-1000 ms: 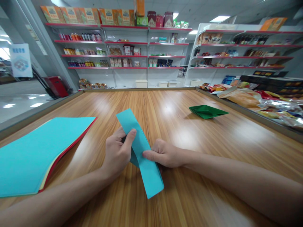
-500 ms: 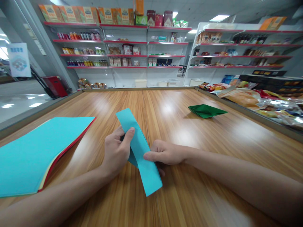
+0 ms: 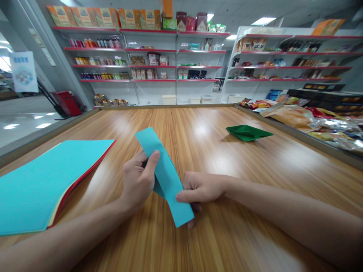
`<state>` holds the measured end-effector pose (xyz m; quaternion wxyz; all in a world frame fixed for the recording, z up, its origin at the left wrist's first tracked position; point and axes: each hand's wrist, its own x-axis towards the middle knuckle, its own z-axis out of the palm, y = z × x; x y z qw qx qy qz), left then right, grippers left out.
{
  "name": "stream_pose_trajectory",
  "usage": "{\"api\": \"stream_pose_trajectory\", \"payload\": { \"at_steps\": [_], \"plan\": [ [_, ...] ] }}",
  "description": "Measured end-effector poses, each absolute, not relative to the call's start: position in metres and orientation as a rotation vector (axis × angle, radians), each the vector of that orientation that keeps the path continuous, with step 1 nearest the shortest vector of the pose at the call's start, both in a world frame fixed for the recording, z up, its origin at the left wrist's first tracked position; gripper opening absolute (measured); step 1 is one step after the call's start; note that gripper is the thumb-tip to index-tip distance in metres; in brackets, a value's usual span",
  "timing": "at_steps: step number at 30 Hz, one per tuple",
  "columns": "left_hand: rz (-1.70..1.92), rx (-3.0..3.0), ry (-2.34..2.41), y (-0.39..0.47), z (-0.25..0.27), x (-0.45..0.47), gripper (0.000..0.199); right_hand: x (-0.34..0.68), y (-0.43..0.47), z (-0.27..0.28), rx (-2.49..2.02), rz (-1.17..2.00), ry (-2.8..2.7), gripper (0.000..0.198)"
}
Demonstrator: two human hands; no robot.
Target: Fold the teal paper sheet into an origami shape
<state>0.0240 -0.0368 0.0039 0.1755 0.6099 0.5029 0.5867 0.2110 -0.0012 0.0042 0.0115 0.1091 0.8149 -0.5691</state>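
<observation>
Thumbs (image 3: 151, 163) atop slanted blue paper (image 3: 168, 175); left hand (image 3: 137, 179), right hand (image 3: 203, 187) (both curled).

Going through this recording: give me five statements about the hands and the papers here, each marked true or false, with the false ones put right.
1. The left hand and right hand both hold the blue strip. True.
2. The green paper rests on the table. True.
3. The right hand touches the green paper. False: the green paper lies apart from both hands.
4. The stack has a blue top sheet and red showing at its edge. True.
5. The stack lies to the right of both hands. False: it lies to the left.
</observation>
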Motion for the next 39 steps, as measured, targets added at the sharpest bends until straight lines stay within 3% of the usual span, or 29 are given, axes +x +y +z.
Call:
{"api": "stream_pose_trajectory", "payload": {
  "at_steps": [2, 8, 18, 27, 39],
  "plan": [
    [1.666, 1.698, 1.442, -0.036, 0.004, 0.023, 0.033, 0.211, -0.002, 0.006, 0.267, -1.748, 2.547, 0.053],
    [1.653, 1.665, 1.449, -0.037, 0.002, 0.022, 0.036, 0.21, -0.004, 0.009, 0.347, -1.722, 2.524, 0.036],
    [1.635, 1.458, 1.456, -0.027, 0.0, 0.017, 0.043, 0.205, -0.008, 0.006, 0.472, -1.656, 2.626, 0.042],
    [1.64, 1.458, 1.407, -0.021, -0.006, 0.014, 0.042, 0.207, -0.009, 0.001, 0.652, -1.691, 2.628, 0.031],
    [1.617, 1.447, 1.436, -0.017, -0.009, 0.012, 0.045, 0.21, -0.007, -0.002, 0.686, -1.686, 2.566, 0.054]
  ]
}}
